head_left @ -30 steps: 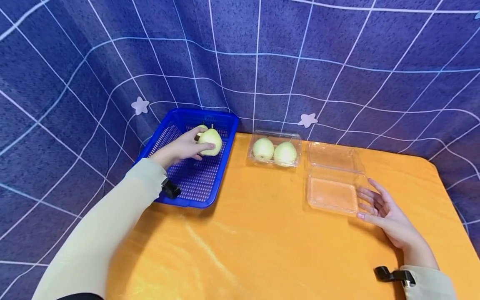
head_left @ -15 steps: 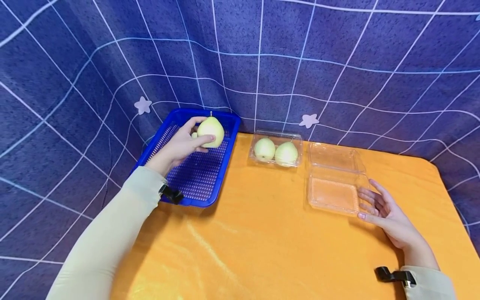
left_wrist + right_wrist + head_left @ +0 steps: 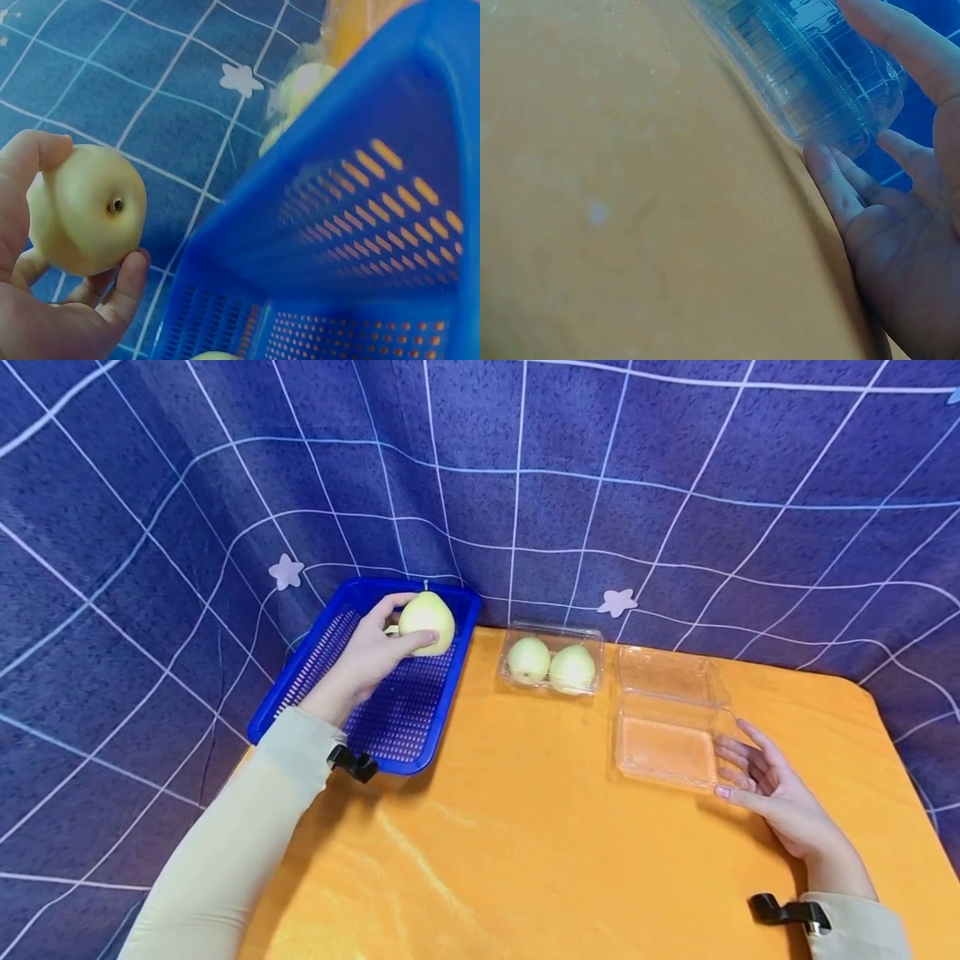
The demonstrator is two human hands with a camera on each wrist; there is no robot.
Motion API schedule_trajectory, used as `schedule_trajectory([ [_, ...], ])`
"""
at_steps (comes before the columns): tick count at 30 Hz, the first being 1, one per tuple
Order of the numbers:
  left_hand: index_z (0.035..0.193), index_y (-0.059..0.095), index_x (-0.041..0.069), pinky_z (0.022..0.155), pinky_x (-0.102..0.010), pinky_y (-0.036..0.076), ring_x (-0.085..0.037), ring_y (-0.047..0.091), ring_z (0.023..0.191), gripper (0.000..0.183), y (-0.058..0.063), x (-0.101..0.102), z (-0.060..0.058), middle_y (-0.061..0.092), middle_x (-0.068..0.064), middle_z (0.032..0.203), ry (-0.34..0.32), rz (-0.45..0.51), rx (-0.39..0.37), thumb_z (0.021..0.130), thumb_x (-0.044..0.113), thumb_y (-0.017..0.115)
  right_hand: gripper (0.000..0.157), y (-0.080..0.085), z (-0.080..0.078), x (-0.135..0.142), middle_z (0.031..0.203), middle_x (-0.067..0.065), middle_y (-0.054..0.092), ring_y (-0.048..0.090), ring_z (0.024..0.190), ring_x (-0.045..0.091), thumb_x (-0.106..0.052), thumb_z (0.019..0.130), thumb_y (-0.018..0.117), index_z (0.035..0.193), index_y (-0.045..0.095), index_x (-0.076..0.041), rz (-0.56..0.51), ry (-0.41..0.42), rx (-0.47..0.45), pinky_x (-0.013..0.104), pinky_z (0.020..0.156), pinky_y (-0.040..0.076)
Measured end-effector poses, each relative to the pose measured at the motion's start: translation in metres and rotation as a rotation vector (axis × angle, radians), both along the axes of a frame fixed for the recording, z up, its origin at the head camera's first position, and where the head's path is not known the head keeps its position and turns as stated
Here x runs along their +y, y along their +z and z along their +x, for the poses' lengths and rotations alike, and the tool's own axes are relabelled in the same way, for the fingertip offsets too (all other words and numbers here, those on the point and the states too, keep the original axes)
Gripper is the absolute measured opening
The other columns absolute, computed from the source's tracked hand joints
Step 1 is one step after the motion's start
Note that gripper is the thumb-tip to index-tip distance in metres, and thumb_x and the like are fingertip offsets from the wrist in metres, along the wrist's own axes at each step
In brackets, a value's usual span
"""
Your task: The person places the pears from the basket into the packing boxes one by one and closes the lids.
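A pale yellow-green pear (image 3: pixel 427 622) is in my left hand (image 3: pixel 367 647), gripped between thumb and fingers over the back of a blue basket (image 3: pixel 429 745). The left wrist view shows the pear's dimpled end, and the top of another pear (image 3: pixel 216 355) low inside the basket. At the right, my right hand (image 3: pixel 780 797) has its fingers loosely spread at the side of a clear plastic clamshell box (image 3: pixel 663 750), whose lid is raised. In the right wrist view, fingertips are right at the box's corner.
Another clear clamshell box (image 3: pixel 550 632), with two pears (image 3: pixel 572 670) inside, stands between basket and opened box. An orange cloth (image 3: pixel 525 827) covers the table. A blue curtain (image 3: pixel 480 485) with white lines and stars rises behind.
My left hand has lifted the pear up from the basket and moved it slightly right. The right hand and both boxes have stayed in place.
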State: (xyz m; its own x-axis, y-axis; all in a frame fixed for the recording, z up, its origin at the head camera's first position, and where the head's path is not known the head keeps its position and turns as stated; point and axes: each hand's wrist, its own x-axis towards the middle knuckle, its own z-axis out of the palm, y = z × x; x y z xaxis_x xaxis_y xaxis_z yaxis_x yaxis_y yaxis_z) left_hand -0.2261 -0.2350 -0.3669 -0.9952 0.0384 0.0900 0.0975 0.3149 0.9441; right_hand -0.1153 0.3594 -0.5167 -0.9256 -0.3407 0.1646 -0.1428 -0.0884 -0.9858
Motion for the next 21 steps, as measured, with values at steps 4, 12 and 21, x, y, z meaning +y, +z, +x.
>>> schedule_trajectory([
  [4, 0.155, 0.056, 0.022, 0.087, -0.032, 0.052, -0.026, 0.059, 0.110, 0.068, 0.002, 0.011, 0.003, 0.056, -0.012, 0.133, -0.004, 0.019, 0.032, 0.094, 0.023, 0.087, 0.102, 0.000, 0.000, 0.001, 0.163, 0.001, 0.048, 0.054, 0.142, 0.006, 0.027, 0.095, 0.060, 0.176, 0.009, -0.011, 0.010, -0.005, -0.006, 0.018, 0.108, 0.050],
  [12, 0.157, 0.053, 0.029, 0.089, -0.038, 0.052, -0.029, 0.060, 0.111, 0.070, 0.004, 0.037, 0.007, 0.054, -0.016, 0.136, -0.006, 0.050, 0.022, 0.095, 0.026, 0.086, 0.102, 0.002, 0.000, -0.001, 0.164, 0.003, 0.046, 0.053, 0.143, 0.005, 0.025, 0.096, 0.061, 0.176, 0.009, -0.012, 0.024, -0.002, -0.014, 0.018, 0.109, 0.049],
  [21, 0.156, 0.051, 0.026, 0.088, -0.036, 0.054, -0.030, 0.064, 0.107, 0.069, 0.003, 0.062, 0.013, 0.061, -0.020, 0.125, -0.043, 0.137, 0.005, 0.096, 0.020, 0.085, 0.102, 0.002, -0.001, -0.001, 0.164, 0.004, 0.046, 0.052, 0.144, 0.006, 0.026, 0.096, 0.061, 0.176, 0.008, -0.009, 0.013, -0.003, 0.005, 0.018, 0.110, 0.049],
])
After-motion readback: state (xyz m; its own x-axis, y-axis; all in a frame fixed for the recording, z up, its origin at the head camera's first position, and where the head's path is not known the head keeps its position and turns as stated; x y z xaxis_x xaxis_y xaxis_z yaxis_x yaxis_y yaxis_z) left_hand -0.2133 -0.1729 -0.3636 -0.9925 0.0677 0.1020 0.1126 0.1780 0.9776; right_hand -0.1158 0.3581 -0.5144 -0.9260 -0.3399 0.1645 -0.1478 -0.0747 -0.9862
